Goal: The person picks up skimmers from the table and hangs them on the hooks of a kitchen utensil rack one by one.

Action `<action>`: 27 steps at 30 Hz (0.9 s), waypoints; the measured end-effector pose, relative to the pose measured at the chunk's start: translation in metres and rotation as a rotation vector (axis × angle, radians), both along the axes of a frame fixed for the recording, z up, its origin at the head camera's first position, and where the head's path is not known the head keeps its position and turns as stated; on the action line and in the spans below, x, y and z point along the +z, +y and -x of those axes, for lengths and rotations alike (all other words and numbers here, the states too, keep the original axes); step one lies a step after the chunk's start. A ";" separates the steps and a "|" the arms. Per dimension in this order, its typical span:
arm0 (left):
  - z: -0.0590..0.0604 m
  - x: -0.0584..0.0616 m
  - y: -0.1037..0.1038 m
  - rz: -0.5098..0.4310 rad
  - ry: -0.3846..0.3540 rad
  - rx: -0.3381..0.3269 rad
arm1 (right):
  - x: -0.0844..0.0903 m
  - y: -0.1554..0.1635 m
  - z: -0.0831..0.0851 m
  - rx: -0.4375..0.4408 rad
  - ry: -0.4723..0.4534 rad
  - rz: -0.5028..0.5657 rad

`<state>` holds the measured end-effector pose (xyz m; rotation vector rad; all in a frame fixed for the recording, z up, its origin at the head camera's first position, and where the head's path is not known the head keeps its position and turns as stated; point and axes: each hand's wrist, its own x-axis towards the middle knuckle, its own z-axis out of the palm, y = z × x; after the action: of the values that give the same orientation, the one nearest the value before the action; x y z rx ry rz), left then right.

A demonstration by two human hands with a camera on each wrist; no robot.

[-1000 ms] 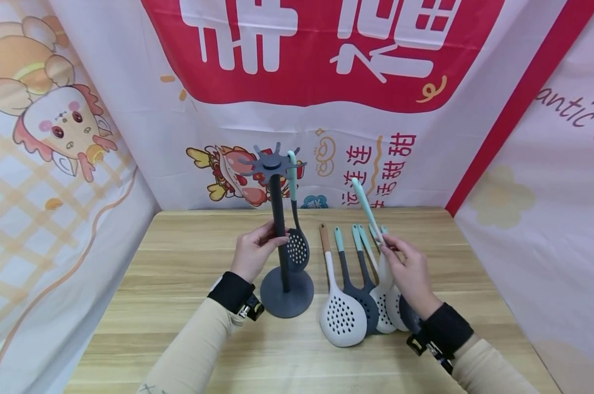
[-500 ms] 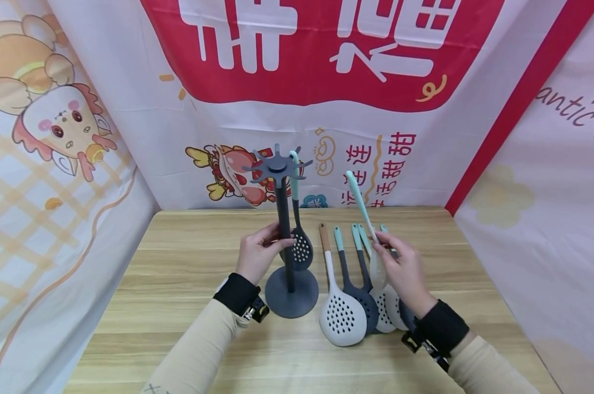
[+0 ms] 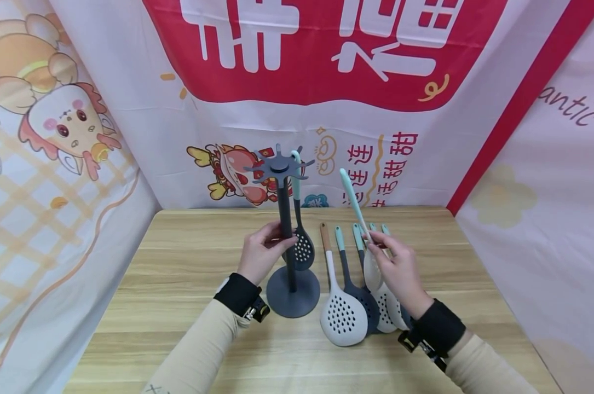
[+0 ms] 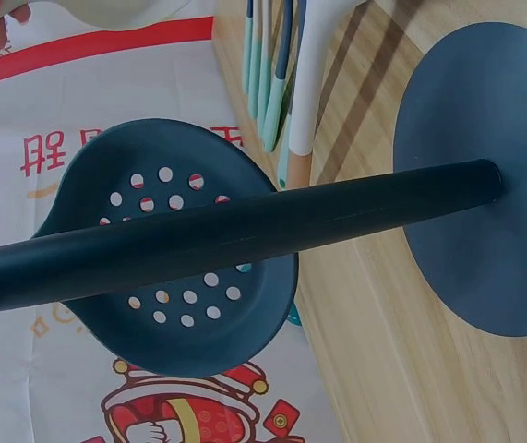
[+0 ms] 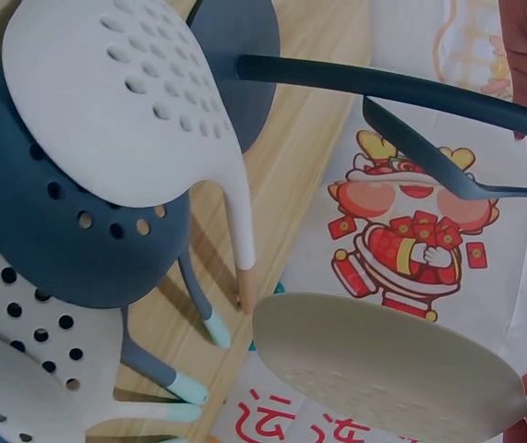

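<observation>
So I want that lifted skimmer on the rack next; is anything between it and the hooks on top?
Nothing visible blocks it. The cream skimmer in the right hand has open air toward the rack's hooks; one dark skimmer already hangs on the near-right hook.

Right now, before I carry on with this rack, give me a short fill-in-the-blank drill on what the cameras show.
1. The left hand grips the dark ____ of the utensil stand.
2. The right hand holds a white skimmer lifted with its mint handle pointing ____.
3. The number of skimmers hanging from the stand's hooks is ____.
4. The white skimmer lying leftmost on the table has a ____ handle tip.

Missing words: pole; up; one; brown
</observation>
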<state>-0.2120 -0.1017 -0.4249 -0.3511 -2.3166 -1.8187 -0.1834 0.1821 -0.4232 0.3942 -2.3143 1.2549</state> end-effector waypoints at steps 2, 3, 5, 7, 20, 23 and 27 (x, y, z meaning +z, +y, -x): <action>0.000 0.000 0.001 -0.007 -0.012 -0.012 | 0.001 -0.002 0.000 0.006 0.006 -0.004; 0.000 0.000 0.001 -0.010 -0.014 -0.016 | 0.002 -0.002 0.000 0.007 0.007 -0.003; 0.000 0.000 0.001 -0.024 -0.008 -0.032 | 0.004 -0.004 -0.001 0.013 0.008 -0.005; -0.001 0.000 0.002 -0.032 0.015 -0.053 | 0.006 -0.006 -0.001 0.015 0.010 -0.005; 0.000 0.005 0.004 0.032 0.118 -0.186 | 0.013 -0.013 -0.001 0.071 0.052 0.015; 0.000 0.005 0.004 0.042 0.132 -0.197 | 0.015 -0.015 -0.001 0.082 0.056 0.018; 0.001 0.004 0.004 0.053 0.155 -0.190 | 0.018 -0.018 -0.001 0.081 0.039 0.012</action>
<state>-0.2129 -0.0979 -0.4206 -0.7158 -2.2955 -1.7427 -0.1827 0.1644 -0.4055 0.5083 -2.2775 1.2864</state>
